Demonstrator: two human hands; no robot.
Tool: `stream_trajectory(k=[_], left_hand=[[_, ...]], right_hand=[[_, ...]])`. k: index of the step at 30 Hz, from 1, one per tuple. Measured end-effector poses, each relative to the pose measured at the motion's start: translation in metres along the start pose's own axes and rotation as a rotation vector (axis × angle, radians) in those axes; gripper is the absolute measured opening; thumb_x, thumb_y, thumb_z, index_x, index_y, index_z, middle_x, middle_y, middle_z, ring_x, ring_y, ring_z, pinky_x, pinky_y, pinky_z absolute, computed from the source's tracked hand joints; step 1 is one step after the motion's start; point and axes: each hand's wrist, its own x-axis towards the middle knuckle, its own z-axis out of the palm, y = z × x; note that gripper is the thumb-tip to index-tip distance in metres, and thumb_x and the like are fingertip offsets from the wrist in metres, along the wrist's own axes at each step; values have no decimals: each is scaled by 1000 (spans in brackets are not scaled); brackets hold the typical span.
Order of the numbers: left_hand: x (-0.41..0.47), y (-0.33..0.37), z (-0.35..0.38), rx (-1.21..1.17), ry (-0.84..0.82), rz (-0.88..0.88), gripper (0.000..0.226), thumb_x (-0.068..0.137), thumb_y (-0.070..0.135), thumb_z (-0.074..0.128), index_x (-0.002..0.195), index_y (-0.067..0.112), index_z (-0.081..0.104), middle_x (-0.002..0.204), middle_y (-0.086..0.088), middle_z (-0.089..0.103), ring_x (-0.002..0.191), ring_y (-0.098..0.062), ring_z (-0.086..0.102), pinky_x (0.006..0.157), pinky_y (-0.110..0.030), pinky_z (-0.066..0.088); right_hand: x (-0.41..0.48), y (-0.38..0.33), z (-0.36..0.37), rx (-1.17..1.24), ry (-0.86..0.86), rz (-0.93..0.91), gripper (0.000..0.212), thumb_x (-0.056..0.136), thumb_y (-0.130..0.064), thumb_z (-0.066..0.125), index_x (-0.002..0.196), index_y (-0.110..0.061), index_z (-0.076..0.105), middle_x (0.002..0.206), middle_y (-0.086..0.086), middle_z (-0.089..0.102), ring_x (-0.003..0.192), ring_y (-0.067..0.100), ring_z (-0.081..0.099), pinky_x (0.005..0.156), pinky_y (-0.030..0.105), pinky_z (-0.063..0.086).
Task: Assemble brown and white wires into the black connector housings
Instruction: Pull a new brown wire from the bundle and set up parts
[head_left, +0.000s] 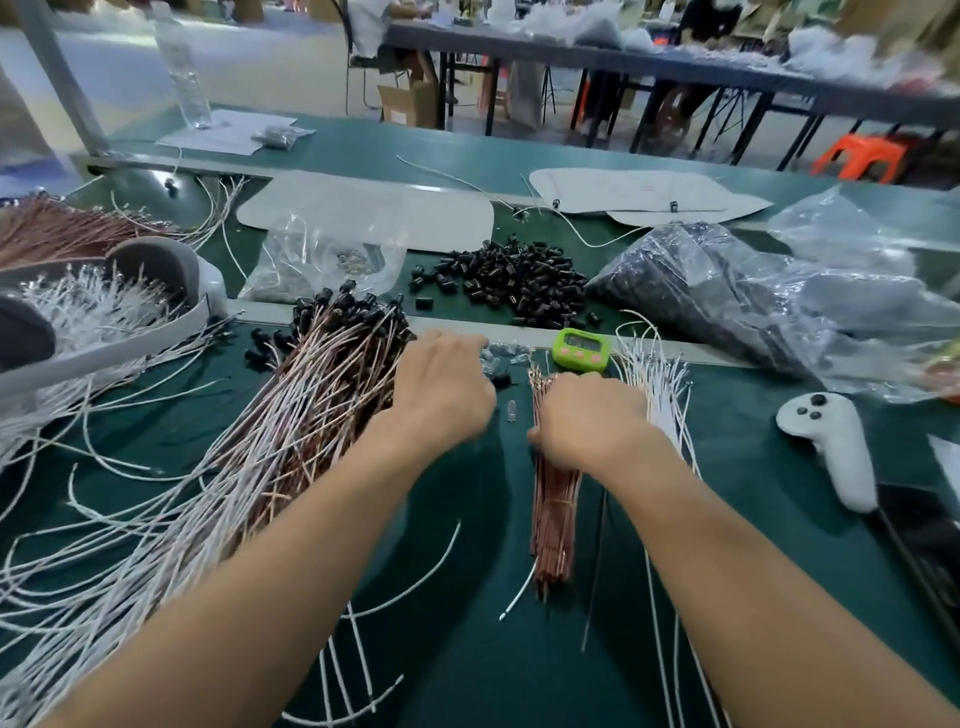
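A bundle of brown wires (553, 514) lies on the green mat in the middle. My right hand (587, 415) covers its upper end, fingers curled over it and thumb at its left side. White wires (657, 384) fan out just right of that hand. My left hand (441, 384) hovers palm down beside a big pile of brown and white wires fitted with black housings (311, 410). Its fingers curl down and its fingertips are hidden. One loose black housing (501, 381) lies between my hands. A heap of black connector housings (504, 280) sits farther back.
A green timer (579, 351) stands behind my right hand. A white controller (831, 441) lies at the right. Plastic bags (753, 301) of parts fill the back right. A tray of white wires (98, 312) and loose brown wires (57, 228) sit at the left.
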Motion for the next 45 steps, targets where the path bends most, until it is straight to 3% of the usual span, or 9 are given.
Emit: stream_trajectory(k=[5,9,12,16,26,32,37,40,45], left_hand=[[-2,17,12,-118,-50,10,24,88,25,63,107,30,78,110,0,76,108,-25,65,92,-34,50],[-8,20,12,-205,-109,-34,13,89,33,67,89,32,80,92,7,78,87,-19,69,81,-32,55],[-10,20,9,-615,-351,-37,20,96,34,68,86,21,80,80,3,78,67,-12,68,63,-25,55],[-22,29,11,-1031,-527,-71,14,97,8,65,102,1,77,79,-11,72,55,-11,60,54,-18,50],[-36,29,24,-1116,-658,-101,9,92,-2,67,94,4,74,71,-3,70,55,-10,57,54,-20,52],[-39,23,29,-1192,-703,-86,16,96,16,64,98,13,80,99,-3,79,56,-10,59,53,-16,46],[-39,26,26,-1054,-768,16,14,90,13,69,93,17,83,95,-4,80,61,-9,57,51,-15,39],[-46,39,29,-943,-787,102,10,82,16,75,85,19,83,84,-5,79,55,-10,56,51,-14,41],[-40,26,28,-1200,-809,-136,12,92,13,71,102,9,73,92,-6,79,63,-8,65,54,-16,50]], right_hand=[[5,17,5,278,13,42,20,90,-19,58,73,-16,47,77,3,52,74,27,55,68,33,44],[12,36,13,580,38,51,23,95,-24,63,79,-10,73,82,7,71,78,26,67,72,34,56],[10,34,18,919,295,61,34,94,-24,66,64,-8,70,52,-3,59,49,13,52,50,27,42],[14,24,16,1054,519,136,30,93,-24,64,68,-9,71,55,-2,63,51,8,51,43,16,33],[35,9,9,1205,668,244,36,99,-25,60,71,-6,70,66,7,68,64,24,62,59,38,48],[47,12,14,1286,751,236,35,101,-28,59,72,-12,68,64,-2,66,58,14,57,50,23,40],[51,10,16,1063,563,-93,35,102,-24,60,72,-9,69,60,1,64,58,21,59,55,37,49],[64,10,12,1236,565,7,37,104,-25,57,73,-10,69,60,2,67,51,17,58,51,35,46],[79,16,3,1434,486,93,35,103,-27,61,71,-16,70,51,-2,64,44,10,52,52,33,44]])
